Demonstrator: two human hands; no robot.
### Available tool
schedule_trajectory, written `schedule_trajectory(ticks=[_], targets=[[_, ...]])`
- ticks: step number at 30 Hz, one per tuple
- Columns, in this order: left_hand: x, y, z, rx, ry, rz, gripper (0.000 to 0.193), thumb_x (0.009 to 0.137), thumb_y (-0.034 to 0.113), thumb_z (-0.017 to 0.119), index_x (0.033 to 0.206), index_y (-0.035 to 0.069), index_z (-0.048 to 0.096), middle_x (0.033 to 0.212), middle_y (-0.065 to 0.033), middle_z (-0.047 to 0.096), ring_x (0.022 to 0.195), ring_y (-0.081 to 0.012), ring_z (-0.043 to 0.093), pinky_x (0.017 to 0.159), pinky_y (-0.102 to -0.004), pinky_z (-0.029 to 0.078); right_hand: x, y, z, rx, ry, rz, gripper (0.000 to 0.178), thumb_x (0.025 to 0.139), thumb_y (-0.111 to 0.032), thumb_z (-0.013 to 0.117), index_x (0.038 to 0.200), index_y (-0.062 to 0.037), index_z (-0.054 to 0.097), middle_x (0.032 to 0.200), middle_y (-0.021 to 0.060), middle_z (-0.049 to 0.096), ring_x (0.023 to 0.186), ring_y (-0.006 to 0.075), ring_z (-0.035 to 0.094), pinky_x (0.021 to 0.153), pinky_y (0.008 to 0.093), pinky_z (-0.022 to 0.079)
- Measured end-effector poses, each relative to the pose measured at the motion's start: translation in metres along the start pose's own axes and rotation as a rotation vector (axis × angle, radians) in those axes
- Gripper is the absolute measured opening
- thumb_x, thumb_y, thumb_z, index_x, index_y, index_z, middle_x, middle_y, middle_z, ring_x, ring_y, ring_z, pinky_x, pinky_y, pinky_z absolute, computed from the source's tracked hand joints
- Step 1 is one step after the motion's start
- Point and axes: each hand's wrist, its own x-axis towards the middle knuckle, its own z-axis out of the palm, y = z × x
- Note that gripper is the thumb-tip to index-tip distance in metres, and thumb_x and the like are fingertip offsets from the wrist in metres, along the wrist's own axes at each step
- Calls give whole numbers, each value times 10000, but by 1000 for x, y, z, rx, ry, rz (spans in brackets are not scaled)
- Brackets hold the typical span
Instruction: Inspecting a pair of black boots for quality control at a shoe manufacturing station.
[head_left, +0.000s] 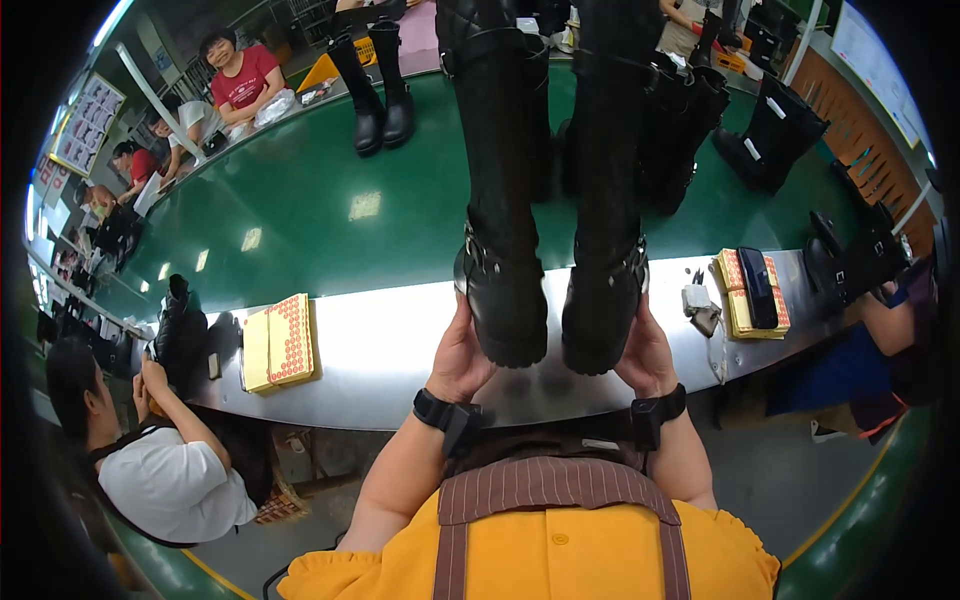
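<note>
Two tall black boots with buckled straps are held up side by side in front of me, soles toward me and shafts pointing away. My left hand (462,350) is closed around the foot of the left boot (505,290), its fingers partly hidden behind it. On the other side my right hand (648,350) grips the right boot (602,300) by the outer side of its foot. Silver buckles show at both ankles. Below the boots lies the shiny metal edge of the bench (400,350).
A green belt (290,220) carries more black boots (385,90) and a tilted boot (770,135). Yellow card stacks (280,342) lie left and right, the right one under a phone (758,288). A co-worker (170,480) handles a boot at left; others sit across.
</note>
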Motion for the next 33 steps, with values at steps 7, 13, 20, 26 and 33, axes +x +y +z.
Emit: schedule_trajectory(ticks=[7, 13, 20, 26, 33], targets=[[-4, -2, -3, -28, 143, 132, 598, 957, 484, 479, 1392, 82, 396, 1357, -129, 518, 1223, -267, 542, 988, -397, 509, -1, 7, 25, -132, 282, -137, 509, 965, -419, 545, 1335, -79, 464, 1299, 92, 550, 1162, 211, 555, 942, 378, 484], [-11, 0, 2, 29, 139, 168, 586, 968, 468, 471, 1400, 84, 377, 1361, -115, 517, 1217, -248, 548, 965, -365, 525, -3, 14, 35, -261, 327, -211, 528, 936, -445, 591, 1284, -58, 496, 1212, 91, 578, 1070, 197, 577, 874, 363, 501], [-13, 3, 6, 139, 155, 184, 540, 977, 467, 467, 1369, 99, 413, 1333, -70, 553, 1203, -194, 555, 953, -326, 500, -1, 12, 38, -242, 300, -184, 543, 942, -411, 590, 1344, -78, 439, 1289, 102, 547, 1155, 242, 563, 948, 377, 495], [-12, -1, 4, 157, 171, 187, 604, 982, 488, 418, 1433, 93, 340, 1410, -109, 482, 1275, -265, 498, 1045, -412, 450, 0, 14, 32, -300, 332, -229, 494, 930, -440, 603, 1242, -61, 541, 1151, 72, 608, 1064, 194, 580, 906, 387, 494], [-11, -5, 10, 172, 158, 236, 615, 982, 474, 429, 1446, 84, 326, 1443, -103, 452, 1311, -255, 459, 1101, -419, 377, 2, 15, 31, -249, 339, -247, 481, 940, -407, 593, 1263, -57, 531, 1183, 66, 624, 1075, 212, 594, 920, 428, 482]])
